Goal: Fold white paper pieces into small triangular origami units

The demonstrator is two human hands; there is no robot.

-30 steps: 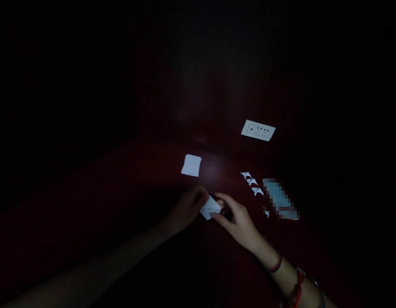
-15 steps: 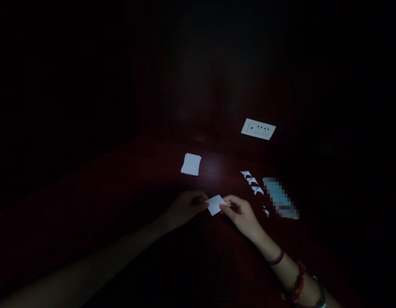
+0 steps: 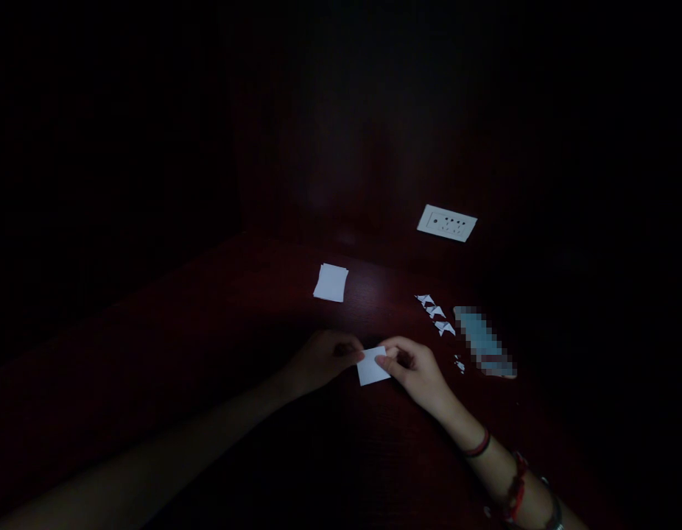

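Observation:
Between my two hands is a small white square of paper (image 3: 373, 369), lit from above. My left hand (image 3: 327, 358) pinches its upper left corner, thumb on top. At the upper right edge my right hand (image 3: 412, 366) grips the same paper, its thumb lying flat over the surface and the fingers behind. The fingers under the sheet are hidden. To the right of my right hand lie several small folded white paper pieces (image 3: 434, 312) in a slanting row, with tiny white scraps (image 3: 459, 364) nearer to me.
A stack of white paper squares (image 3: 331, 283) lies beyond my hands on the dark red tabletop (image 3: 236, 294). On the right rests a blurred-out phone (image 3: 484, 342). A white power socket plate (image 3: 447, 223) is on the back wall. Much of the surroundings is dark.
The white paper square has turned in my hands, from corner-up to nearly edge-up, and sits slightly lower. Both hands have stayed in almost the same place.

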